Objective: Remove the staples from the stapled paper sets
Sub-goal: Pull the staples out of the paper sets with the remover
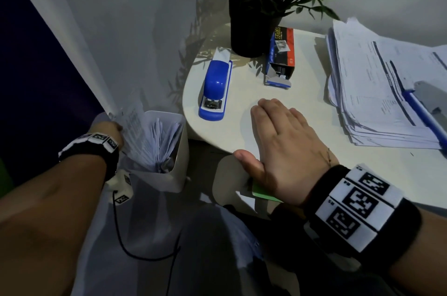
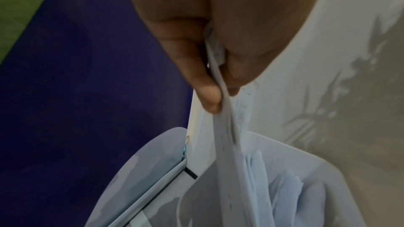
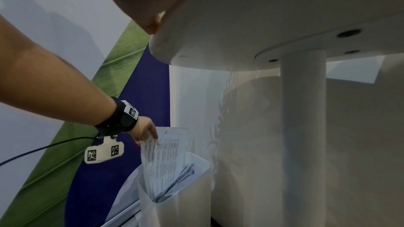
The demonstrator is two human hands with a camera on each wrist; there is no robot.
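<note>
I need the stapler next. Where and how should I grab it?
Grip the blue stapler across its narrow blue body from above, fingers on the two long sides. It lies flat on the white table, with clear space alongside.

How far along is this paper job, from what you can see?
Done, it seems: several sheets already stand in the white plastic bin beside the table. In hand: the left hand pinches a printed paper set partway into that bin; the right hand rests flat on the round white table. Left: a thick stack of printed papers.
</note>
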